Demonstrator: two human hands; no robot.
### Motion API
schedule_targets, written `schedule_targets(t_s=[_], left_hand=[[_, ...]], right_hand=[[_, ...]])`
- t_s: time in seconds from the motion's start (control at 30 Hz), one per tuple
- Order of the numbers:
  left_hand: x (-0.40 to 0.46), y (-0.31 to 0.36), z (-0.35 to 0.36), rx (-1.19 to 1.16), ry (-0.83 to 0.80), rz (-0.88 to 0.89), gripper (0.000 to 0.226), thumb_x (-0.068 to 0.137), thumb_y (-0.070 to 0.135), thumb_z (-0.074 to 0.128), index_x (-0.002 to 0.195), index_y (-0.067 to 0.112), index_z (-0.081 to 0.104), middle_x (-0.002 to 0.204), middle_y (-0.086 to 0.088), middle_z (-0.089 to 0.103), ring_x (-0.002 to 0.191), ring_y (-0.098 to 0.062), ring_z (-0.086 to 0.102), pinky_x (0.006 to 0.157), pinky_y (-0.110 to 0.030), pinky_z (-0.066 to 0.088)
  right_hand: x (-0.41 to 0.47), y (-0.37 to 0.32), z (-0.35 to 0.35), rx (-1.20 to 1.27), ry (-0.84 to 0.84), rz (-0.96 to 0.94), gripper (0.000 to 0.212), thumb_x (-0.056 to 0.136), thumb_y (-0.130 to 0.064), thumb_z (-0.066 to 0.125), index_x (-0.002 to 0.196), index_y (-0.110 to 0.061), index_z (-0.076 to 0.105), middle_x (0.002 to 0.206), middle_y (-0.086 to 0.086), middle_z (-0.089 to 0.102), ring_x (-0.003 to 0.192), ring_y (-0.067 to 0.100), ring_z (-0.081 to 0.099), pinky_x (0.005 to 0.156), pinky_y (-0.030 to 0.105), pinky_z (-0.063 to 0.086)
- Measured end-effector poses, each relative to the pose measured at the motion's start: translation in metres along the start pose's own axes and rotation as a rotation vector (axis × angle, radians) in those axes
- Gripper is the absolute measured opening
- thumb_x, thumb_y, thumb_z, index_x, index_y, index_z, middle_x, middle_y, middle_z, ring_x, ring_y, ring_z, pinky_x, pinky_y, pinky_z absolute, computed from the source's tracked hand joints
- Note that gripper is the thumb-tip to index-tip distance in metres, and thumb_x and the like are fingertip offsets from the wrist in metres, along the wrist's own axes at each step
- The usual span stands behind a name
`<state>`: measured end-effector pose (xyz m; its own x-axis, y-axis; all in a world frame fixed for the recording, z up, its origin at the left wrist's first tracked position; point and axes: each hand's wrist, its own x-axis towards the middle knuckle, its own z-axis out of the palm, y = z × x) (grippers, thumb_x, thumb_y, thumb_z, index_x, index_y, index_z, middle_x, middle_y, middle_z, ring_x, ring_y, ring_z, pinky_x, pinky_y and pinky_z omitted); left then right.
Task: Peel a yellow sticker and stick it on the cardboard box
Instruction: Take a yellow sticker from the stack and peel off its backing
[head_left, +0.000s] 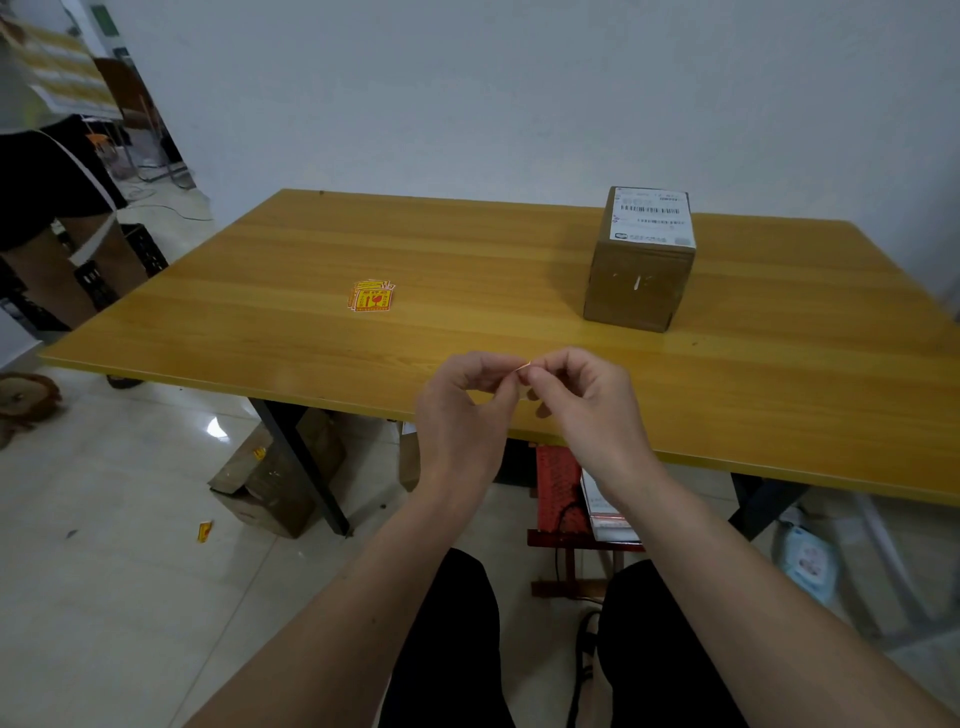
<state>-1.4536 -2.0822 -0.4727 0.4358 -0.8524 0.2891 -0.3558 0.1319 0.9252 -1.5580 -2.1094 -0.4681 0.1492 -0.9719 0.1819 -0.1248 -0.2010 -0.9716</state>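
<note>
While both hands (524, 384) pinch one yellow sticker (523, 366), cardboard box (641, 260) closed, sticker pile (371, 297) apart

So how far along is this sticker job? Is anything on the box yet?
One sticker looks picked out already: both hands, left hand and right hand, pinch it edge-on above the table's near edge, apparently working at the peel. More stickers lie in a small pile further back. Still left: sticking it on the cardboard box, whose visible faces show only a white shipping label, no yellow sticker.
</note>
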Motion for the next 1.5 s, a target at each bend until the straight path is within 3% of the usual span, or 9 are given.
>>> schedule_targets(t_s=[0.1,0.27,0.6,0.8,1.07,1.3,1.4,1.5], left_hand=[[-0.001,0.000,0.000,0.016,0.012,0.024,0.020,0.081,0.014,0.071,0.077,0.033,0.068,0.074,0.015,0.066,0.070,0.005,0.059,0.066,-0.004,0.045],[-0.001,0.000,0.000,0.029,0.027,0.037,0.025,0.081,0.017,0.072,0.073,0.039,0.065,0.076,0.014,0.067,0.076,0.001,0.060,0.069,-0.005,0.045],[-0.001,-0.004,0.001,0.014,0.032,0.027,0.009,0.079,0.019,0.074,0.079,0.027,0.070,0.079,0.009,0.067,0.074,0.001,0.059,0.068,-0.005,0.044],[-0.001,-0.004,0.000,0.027,0.026,0.023,0.008,0.080,0.018,0.073,0.081,0.026,0.071,0.075,0.014,0.064,0.070,0.008,0.057,0.068,-0.002,0.043],[-0.001,-0.005,0.000,0.040,0.022,0.039,0.007,0.080,0.015,0.073,0.083,0.022,0.072,0.077,0.011,0.066,0.075,0.000,0.061,0.068,-0.005,0.046],[-0.002,-0.001,-0.001,0.048,-0.054,-0.028,0.005,0.081,0.020,0.072,0.081,0.025,0.071,0.078,0.010,0.070,0.078,-0.001,0.063,0.070,-0.002,0.044],[-0.002,0.002,-0.003,-0.016,-0.099,-0.067,0.009,0.081,0.018,0.069,0.077,0.026,0.070,0.075,0.013,0.069,0.073,0.005,0.061,0.068,-0.001,0.045],[0.001,0.005,-0.005,-0.109,-0.123,-0.149,0.009,0.082,0.018,0.067,0.084,0.014,0.075,0.082,0.002,0.073,0.075,0.002,0.062,0.068,-0.003,0.047]], right_hand=[[0.000,-0.003,-0.001,0.133,-0.014,0.082,0.020,0.092,-0.015,0.056,0.077,-0.010,0.069,0.074,0.002,0.066,0.070,0.010,0.060,0.062,0.024,0.050],[0.001,-0.003,-0.001,0.207,-0.007,0.141,0.017,0.090,-0.014,0.060,0.075,-0.011,0.069,0.071,0.002,0.065,0.068,0.011,0.058,0.061,0.026,0.049],[0.002,-0.001,0.000,0.297,-0.003,0.192,0.019,0.087,-0.012,0.064,0.069,-0.013,0.068,0.066,0.004,0.062,0.061,0.011,0.055,0.059,0.025,0.047],[0.003,-0.001,0.001,0.277,0.008,0.199,0.017,0.086,-0.012,0.065,0.069,-0.014,0.068,0.066,0.004,0.062,0.062,0.011,0.056,0.060,0.026,0.047],[0.005,0.000,0.002,0.191,0.042,0.179,0.017,0.082,-0.008,0.064,0.066,-0.012,0.065,0.051,-0.007,0.058,0.052,0.006,0.053,0.056,0.020,0.047],[0.005,0.000,-0.001,0.091,0.009,0.112,0.016,0.084,-0.006,0.062,0.068,-0.008,0.062,0.060,0.002,0.057,0.055,0.005,0.053,0.059,0.021,0.048],[0.006,0.002,-0.003,0.016,-0.003,0.047,0.014,0.083,-0.005,0.062,0.071,0.002,0.063,0.067,0.013,0.056,0.064,0.017,0.051,0.063,0.028,0.047],[0.006,0.003,-0.005,-0.021,-0.024,0.009,0.013,0.085,-0.005,0.062,0.075,0.004,0.063,0.069,0.013,0.055,0.065,0.019,0.049,0.063,0.031,0.045]])
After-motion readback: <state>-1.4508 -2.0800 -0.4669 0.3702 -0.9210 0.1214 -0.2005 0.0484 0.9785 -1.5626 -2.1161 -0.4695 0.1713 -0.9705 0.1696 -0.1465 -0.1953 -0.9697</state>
